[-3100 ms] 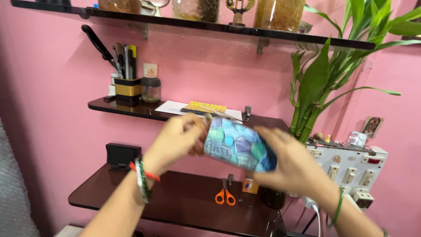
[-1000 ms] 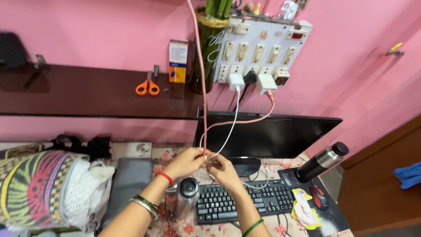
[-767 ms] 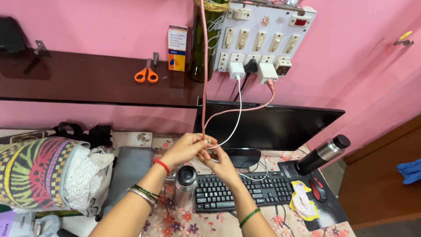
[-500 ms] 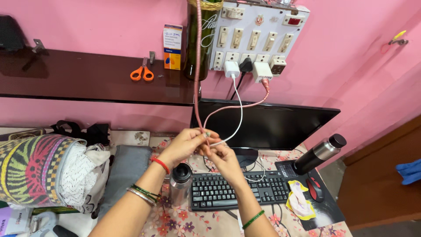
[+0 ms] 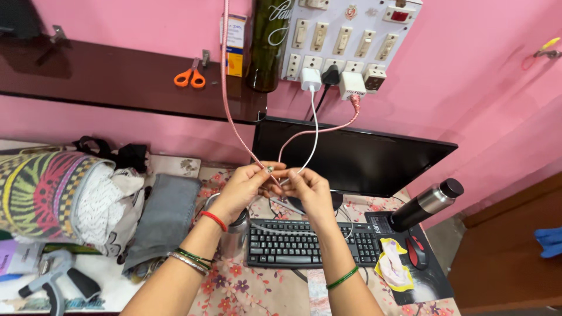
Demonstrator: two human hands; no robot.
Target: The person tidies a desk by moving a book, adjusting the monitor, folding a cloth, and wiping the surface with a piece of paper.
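A thin pink cable hangs down from above the top edge and ends between two hands held together above the desk. The left hand pinches the cable's small metal plug end with closed fingers; the right hand meets it, its fingers closed on cable too (which strand exactly is hard to tell). A second pink cable curves down to the hands from a white plug in the wall socket panel, and a white cable drops from a white charger beside it.

Just below the hands lies a black keyboard, with a steel tumbler near the left wrist. Behind the hands stands a dark monitor, screen off. To the right, a steel flask with a black cap leans on a black mouse pad, beside a red and black mouse and a yellow-edged cloth.

On the left of the flower-patterned desk sit a colourful patterned bag stuffed with white fabric, a folded grey cloth and a grey hand gripper.

Against the pink wall, a dark shelf carries orange scissors, a small upright box in white, blue and yellow, and a dark green bottle with white script.
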